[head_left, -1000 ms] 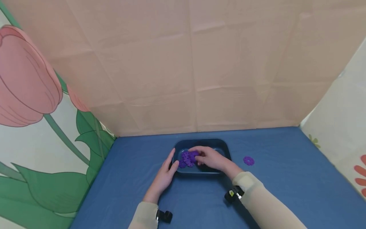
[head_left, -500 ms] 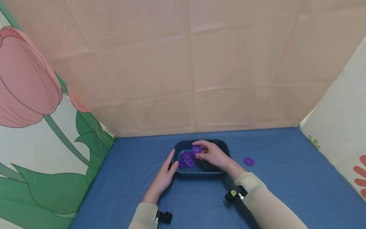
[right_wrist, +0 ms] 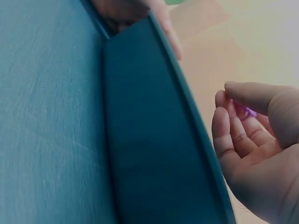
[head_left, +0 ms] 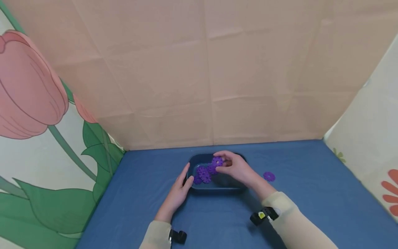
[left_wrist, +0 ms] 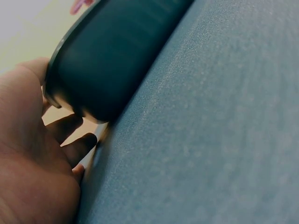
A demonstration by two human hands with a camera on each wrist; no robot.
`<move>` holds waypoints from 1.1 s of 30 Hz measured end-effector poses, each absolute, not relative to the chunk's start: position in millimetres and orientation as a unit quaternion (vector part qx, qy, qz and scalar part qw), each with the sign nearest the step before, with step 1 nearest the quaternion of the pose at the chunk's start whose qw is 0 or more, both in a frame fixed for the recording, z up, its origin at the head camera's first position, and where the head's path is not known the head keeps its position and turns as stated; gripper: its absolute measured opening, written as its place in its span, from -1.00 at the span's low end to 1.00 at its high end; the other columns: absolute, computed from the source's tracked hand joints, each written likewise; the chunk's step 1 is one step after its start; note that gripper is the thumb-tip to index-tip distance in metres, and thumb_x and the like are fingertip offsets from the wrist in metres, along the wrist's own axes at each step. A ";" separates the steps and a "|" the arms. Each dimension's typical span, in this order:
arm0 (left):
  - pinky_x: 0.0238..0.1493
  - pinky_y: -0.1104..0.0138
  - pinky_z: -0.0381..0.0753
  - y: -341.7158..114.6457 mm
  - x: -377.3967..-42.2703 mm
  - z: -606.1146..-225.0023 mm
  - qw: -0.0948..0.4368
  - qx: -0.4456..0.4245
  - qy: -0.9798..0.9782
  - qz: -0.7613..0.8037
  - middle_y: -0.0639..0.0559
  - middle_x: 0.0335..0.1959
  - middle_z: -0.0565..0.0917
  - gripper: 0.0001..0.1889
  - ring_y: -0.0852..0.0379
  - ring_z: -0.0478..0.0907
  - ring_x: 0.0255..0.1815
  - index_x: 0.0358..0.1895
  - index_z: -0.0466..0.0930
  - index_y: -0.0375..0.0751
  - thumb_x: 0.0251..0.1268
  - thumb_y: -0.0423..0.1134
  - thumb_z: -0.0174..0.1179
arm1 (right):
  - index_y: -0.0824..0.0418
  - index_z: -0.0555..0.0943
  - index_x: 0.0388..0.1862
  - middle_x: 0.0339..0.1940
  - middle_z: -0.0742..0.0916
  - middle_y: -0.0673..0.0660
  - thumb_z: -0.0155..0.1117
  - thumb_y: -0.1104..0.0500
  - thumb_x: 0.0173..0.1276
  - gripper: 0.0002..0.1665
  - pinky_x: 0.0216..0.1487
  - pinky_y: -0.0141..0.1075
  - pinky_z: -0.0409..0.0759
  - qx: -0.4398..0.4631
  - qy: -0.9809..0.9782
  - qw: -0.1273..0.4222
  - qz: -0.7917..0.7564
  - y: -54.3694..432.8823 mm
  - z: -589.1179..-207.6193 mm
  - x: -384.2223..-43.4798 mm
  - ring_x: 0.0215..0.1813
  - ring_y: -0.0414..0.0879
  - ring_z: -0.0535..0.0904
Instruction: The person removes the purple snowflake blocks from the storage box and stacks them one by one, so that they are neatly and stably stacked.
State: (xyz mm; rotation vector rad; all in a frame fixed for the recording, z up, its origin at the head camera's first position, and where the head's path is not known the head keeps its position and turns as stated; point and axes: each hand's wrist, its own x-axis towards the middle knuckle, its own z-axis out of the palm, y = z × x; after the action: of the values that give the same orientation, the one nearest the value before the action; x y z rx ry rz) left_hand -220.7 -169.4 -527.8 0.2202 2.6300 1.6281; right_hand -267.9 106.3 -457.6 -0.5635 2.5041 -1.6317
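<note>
My right hand (head_left: 238, 168) pinches a purple snowflake disc (head_left: 217, 161), round with a notched edge, above a dark blue tray (head_left: 219, 189). Another purple disc lies just below it; I cannot tell if the two touch. Several more purple snowflake discs (head_left: 203, 174) lie at the tray's left end. My left hand (head_left: 178, 189) holds that end, thumb over the rim and fingers along the outer wall. In the left wrist view its fingertips (left_wrist: 79, 147) are beside the tray's underside. From the right wrist, only a sliver of purple (right_wrist: 251, 112) shows behind my fingers.
A single purple disc (head_left: 269, 176) lies on the blue tablecloth (head_left: 304, 193) to the tray's right. Behind the table hangs a beige cloth (head_left: 174, 103). Flower-patterned panels (head_left: 62, 166) stand at both sides.
My right hand has risen out of the tray with a purple disc and shifted slightly to the right, turning the disc's face into view. The left hand has stayed at the tray's end.
</note>
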 end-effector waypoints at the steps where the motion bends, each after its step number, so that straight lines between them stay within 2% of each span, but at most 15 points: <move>1: 0.40 -0.18 0.01 -169.5 -220.4 -527.7 0.021 0.072 0.847 0.526 0.41 0.50 0.03 -0.29 0.07 -0.05 0.53 0.51 -0.06 0.54 0.33 0.42 -0.11 | -0.22 0.57 0.13 -0.12 0.66 0.04 0.47 0.03 0.23 -0.51 -0.18 -0.20 0.63 -0.184 0.822 0.047 -0.536 109.2 -455.9 -266.0 -0.12 -0.02 0.59; 11: 0.40 -0.18 0.01 -170.4 -221.0 -527.2 0.024 0.065 0.847 0.527 0.45 0.49 0.02 -0.31 0.07 -0.07 0.54 0.49 -0.07 0.61 0.31 0.44 -0.12 | -0.17 0.55 0.18 -0.11 0.66 0.02 0.45 -0.23 0.14 -0.38 -0.20 -0.17 0.62 -0.147 0.832 0.016 -0.535 151.2 -445.8 -243.7 -0.12 0.02 0.55; 15: 0.41 -0.17 0.00 -171.3 -222.2 -528.0 0.028 0.064 0.845 0.530 0.45 0.49 0.02 -0.32 0.08 -0.07 0.54 0.47 -0.07 0.64 0.31 0.44 -0.12 | -0.23 0.55 0.14 -0.14 0.66 0.02 0.46 -0.19 0.15 -0.44 -0.28 -0.19 0.64 -0.126 0.840 -0.004 -0.528 171.7 -445.9 -238.1 -0.17 0.04 0.55; 23: 0.41 -0.19 -0.03 -172.3 -224.5 -528.2 0.047 0.066 0.841 0.534 0.26 0.54 -0.02 -0.29 -0.02 -0.12 0.55 0.55 -0.10 0.42 0.40 0.32 -0.10 | -0.16 0.50 0.22 0.01 0.59 0.10 0.42 -0.25 0.16 -0.34 -0.26 -0.18 0.63 -0.089 0.869 -0.033 -0.485 213.6 -452.6 -230.6 -0.08 0.07 0.50; 33: 0.39 -0.20 0.02 -172.1 -222.0 -529.4 0.028 0.063 0.847 0.528 0.41 0.49 0.03 -0.30 0.04 -0.04 0.53 0.49 -0.07 0.60 0.31 0.44 -0.12 | -0.02 0.57 0.16 -0.01 0.59 0.12 0.40 -0.24 0.19 -0.38 -0.18 -0.22 0.52 -0.097 0.908 -0.089 -0.397 253.3 -480.3 -240.2 -0.09 0.00 0.51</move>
State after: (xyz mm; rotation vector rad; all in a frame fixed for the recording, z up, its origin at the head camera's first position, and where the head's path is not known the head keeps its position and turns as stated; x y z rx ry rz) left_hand -222.0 -172.1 -529.4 0.1944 2.6139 1.6290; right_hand -240.2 253.3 -480.3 -0.3230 3.0279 -1.3247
